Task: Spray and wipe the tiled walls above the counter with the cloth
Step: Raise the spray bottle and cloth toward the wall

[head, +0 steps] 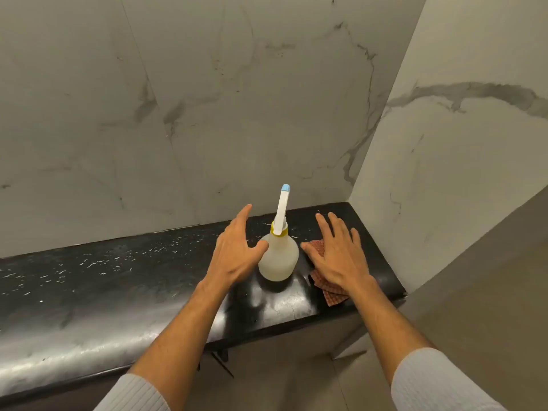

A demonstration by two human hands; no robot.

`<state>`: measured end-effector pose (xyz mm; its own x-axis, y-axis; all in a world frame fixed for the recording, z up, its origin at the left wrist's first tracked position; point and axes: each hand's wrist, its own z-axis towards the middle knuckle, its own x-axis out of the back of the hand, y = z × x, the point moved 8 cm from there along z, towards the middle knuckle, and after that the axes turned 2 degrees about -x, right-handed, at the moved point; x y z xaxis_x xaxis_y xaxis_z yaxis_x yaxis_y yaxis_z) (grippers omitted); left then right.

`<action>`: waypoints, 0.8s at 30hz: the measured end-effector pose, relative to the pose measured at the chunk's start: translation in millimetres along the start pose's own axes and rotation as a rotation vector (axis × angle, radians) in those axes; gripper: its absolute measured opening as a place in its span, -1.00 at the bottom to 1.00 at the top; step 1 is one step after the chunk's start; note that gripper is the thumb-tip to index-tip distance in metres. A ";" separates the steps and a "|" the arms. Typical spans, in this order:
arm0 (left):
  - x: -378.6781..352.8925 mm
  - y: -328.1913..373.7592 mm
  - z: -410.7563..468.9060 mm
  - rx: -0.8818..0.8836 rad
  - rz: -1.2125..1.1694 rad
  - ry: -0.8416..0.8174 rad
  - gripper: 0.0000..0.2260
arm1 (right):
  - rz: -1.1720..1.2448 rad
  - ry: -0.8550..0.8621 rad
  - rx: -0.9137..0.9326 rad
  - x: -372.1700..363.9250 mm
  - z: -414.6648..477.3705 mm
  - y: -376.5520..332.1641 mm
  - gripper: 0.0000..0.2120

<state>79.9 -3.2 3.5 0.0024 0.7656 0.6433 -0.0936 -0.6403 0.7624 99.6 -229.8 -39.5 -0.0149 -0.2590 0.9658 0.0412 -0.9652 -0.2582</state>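
A translucent white spray bottle (278, 256) with a yellow collar and a blue-tipped white nozzle stands upright on the black counter (118, 280), near its right end. My left hand (234, 250) is just left of the bottle, fingers spread, thumb close to the bottle's shoulder. My right hand (338, 256) lies flat and open on a reddish checked cloth (329, 292), which rests on the counter right of the bottle and is mostly hidden under the palm. Marble-look tiled walls rise behind (207, 114) and to the right (459, 158) of the counter.
The counter ends at a corner where the right wall (415, 203) meets it. A grey cabinet front (281, 351) runs below the counter edge. A plain grey panel (489, 277) stands at the near right, with tiled floor (341, 390) beneath.
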 end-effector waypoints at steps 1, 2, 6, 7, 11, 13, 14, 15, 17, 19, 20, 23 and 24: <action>-3.0 -1.8 2.1 0.020 -0.054 0.003 -0.18 | 0.000 -0.032 -0.015 -5.5 -3.9 2.6 -0.19; -7.0 -0.9 4.3 0.025 -0.094 -0.010 -0.18 | -0.009 -0.049 -0.022 -9.7 -5.8 5.1 -0.16; -28.1 4.0 9.9 0.042 -0.224 -0.059 -0.12 | 0.008 -0.109 -0.059 -32.4 -21.9 17.4 -0.02; -31.3 5.7 12.3 0.040 -0.253 -0.051 -0.11 | 0.025 -0.114 -0.070 -36.5 -26.1 19.5 -0.01; -39.1 15.3 23.2 0.028 -0.320 0.001 -0.15 | 0.110 -0.073 -0.136 -47.3 -40.3 23.2 -0.10; -41.0 20.6 27.6 0.030 -0.339 0.035 -0.21 | 0.142 -0.036 -0.150 -47.5 -43.8 20.0 -0.22; -42.3 23.1 30.2 0.030 -0.346 0.044 -0.24 | 0.156 -0.009 -0.150 -46.1 -44.4 18.2 -0.30; -43.9 25.2 32.3 0.026 -0.351 0.049 -0.28 | 0.169 0.015 -0.151 -44.3 -45.2 16.9 -0.37; -46.1 27.3 34.4 0.025 -0.358 0.056 -0.36 | 0.195 0.038 -0.170 -41.5 -45.7 16.9 -0.48; -47.7 27.2 34.3 0.035 -0.378 0.060 -0.42 | 0.209 0.042 -0.187 -38.1 -45.7 17.9 -0.54; -47.7 27.1 33.8 0.035 -0.386 0.065 -0.44 | 0.211 0.049 -0.192 -35.8 -45.6 18.2 -0.56; -47.3 29.4 32.8 0.023 -0.348 0.089 -0.56 | 0.263 0.093 -0.217 -29.2 -45.2 17.8 -0.61; -46.8 30.8 31.8 0.023 -0.338 0.098 -0.61 | 0.335 0.126 -0.250 -25.9 -45.5 19.3 -0.66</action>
<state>108.6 -60.6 -0.9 -0.0667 0.9362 0.3451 -0.0814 -0.3499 0.9333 55.3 -243.4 -70.6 -0.1643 -0.5471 0.8208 -0.1787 -0.8018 -0.5702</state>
